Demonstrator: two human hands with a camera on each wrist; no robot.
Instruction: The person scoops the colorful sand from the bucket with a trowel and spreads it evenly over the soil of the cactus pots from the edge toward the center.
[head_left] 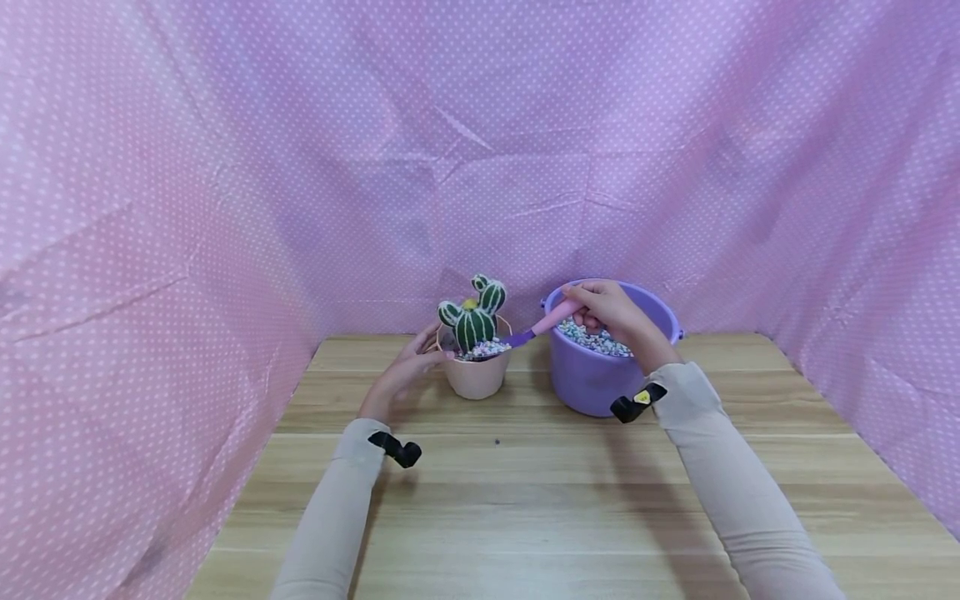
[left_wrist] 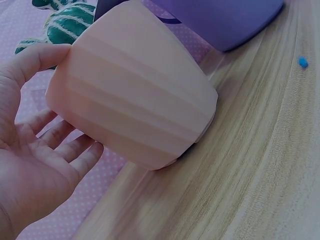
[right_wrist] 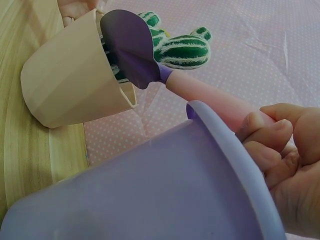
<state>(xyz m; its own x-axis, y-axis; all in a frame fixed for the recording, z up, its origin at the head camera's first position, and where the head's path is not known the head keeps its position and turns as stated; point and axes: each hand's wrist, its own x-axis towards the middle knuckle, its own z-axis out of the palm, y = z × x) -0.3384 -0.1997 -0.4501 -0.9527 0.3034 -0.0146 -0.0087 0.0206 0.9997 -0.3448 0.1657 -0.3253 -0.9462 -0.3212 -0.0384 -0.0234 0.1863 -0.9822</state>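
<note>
A pale peach flower pot [head_left: 476,382] holds a green, white-striped toy cactus [head_left: 475,330] with a yellow tuft. My left hand [head_left: 411,365] rests against its left side, thumb at the rim and loosely extended fingers along the wall. In my right hand [head_left: 611,310] I grip the pink handle of a small trowel [head_left: 557,317]. Its purple blade [right_wrist: 129,47] is tilted over the pot's rim, beside the cactus. Small pastel pebbles [head_left: 487,348] lie at the blade's end and the cactus's base. The right hand is over a purple bucket [head_left: 592,385] containing more pebbles [head_left: 596,339].
One small blue pebble [left_wrist: 303,62] lies on the wooden table [head_left: 495,508] in front of the pot. Behind and at both sides hangs a pink dotted cloth [head_left: 480,167]. The bucket stands to the right of the pot, with a gap between them.
</note>
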